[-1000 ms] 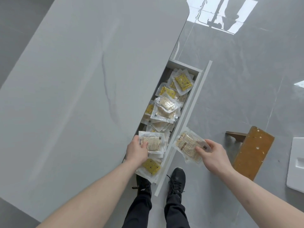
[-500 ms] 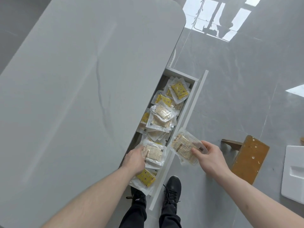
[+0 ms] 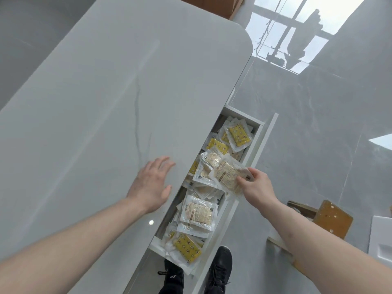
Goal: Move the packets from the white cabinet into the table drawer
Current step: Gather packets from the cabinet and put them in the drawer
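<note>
The open white table drawer runs along the table's right edge and holds several clear packets with yellow or beige contents. My right hand pinches a clear beige packet over the middle of the drawer, above the other packets. My left hand hovers flat over the grey tabletop just left of the drawer, fingers spread, holding nothing. A beige packet lies on top near the drawer's near end, and a yellow packet sticks out past the near end. The white cabinet is not clearly in view.
A wooden stool stands on the glossy grey floor right of the drawer. A white object shows at the right edge. My black shoes are below the drawer's near end. A brown box corner is beyond the table.
My left hand let go of a packet in the drawer and moved up onto the tabletop. My right hand carried its packet from beside the drawer front to over the drawer's middle.
</note>
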{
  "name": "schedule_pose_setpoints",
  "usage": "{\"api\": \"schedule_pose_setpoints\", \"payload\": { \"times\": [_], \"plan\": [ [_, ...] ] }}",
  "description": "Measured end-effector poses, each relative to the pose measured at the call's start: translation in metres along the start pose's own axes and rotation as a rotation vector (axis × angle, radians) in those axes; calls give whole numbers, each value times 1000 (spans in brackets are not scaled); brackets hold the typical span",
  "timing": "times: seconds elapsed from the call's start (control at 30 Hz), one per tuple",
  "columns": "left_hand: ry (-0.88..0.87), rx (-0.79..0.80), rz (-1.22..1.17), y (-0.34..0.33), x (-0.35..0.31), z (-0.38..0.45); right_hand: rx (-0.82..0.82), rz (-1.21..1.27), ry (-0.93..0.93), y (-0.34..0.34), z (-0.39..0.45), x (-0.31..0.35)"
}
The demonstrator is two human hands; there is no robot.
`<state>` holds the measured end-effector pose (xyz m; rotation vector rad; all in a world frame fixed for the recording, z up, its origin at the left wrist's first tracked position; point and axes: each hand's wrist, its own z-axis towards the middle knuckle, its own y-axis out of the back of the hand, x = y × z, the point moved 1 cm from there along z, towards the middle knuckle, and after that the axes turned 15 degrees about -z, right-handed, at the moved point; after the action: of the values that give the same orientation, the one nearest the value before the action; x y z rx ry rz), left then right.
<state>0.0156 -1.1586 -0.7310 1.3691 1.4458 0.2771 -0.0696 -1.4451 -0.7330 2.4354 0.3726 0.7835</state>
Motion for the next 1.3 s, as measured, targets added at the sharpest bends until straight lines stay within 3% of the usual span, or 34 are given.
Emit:
{"api": "schedule_pose_setpoints", "payload": {
  "times": [0.17,0.37,0.53,0.63,0.8,0.9,1.1,1.2,1.3],
  "plan": [
    [231,211,214,7,44,19,108,-26,-25,-18,36,28],
    [279,225,164,-2,45,23,82,-525,47,-39,58,25],
    [292,234,169,-1,40,23,-32,-389,37,-34,57,27],
    [300,236,165,0,37,24,7,-283,23,-30,59,37],
    [343,227,171,-2,34,28,66,-478,-27,-52,45,37],
    [366,234,197,-4,30,29,58,-580,-22,-62,25,34],
    [316,381,261,22,15,11,64,-491,44,-42,-63,47],
    [294,395,145,46,-15,-45,75,-545,114,-16,-127,57],
    [302,302,1,79,-46,-118,80,-580,139,8,-197,73]
  ]
}}
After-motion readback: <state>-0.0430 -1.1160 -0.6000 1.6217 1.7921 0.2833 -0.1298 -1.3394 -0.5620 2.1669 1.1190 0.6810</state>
